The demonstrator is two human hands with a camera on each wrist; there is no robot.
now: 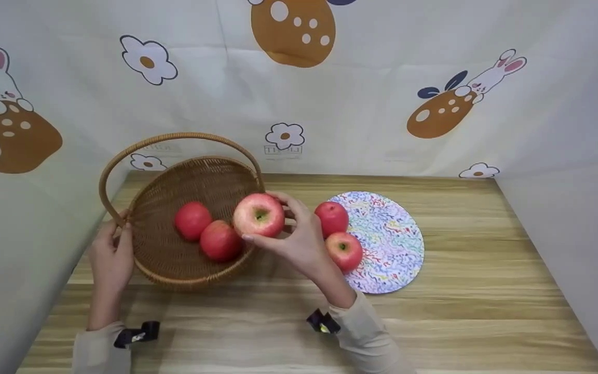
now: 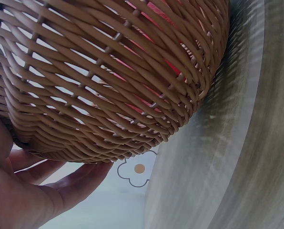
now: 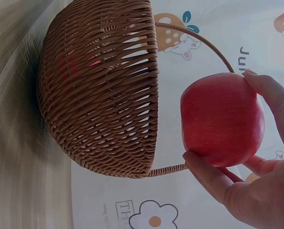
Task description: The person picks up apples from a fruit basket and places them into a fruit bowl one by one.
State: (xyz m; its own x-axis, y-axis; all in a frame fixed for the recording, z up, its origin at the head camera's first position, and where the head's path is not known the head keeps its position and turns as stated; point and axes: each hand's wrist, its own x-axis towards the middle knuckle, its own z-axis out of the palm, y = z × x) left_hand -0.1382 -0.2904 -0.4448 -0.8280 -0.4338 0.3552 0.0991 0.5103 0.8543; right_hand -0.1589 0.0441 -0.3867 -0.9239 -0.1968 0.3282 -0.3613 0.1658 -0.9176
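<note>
We list one wicker basket [image 1: 161, 249] on the tabletop [image 1: 486, 270], two loose apples [image 1: 193, 221] inside; left grip [image 1: 111, 257] pinching its rim beside the handle [image 1: 179, 136]; right grip [image 1: 304, 241] clasping a third apple [image 1: 255, 218] above the right rim; two further apples [image 1: 344, 253] at the left edge of a patterned disc [image 1: 392, 246].

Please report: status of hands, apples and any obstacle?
Left hand grips wicker basket. Right hand holds red apple above rim level. Two apples inside, two at left edge of placemat. No obstacle visible.
</note>
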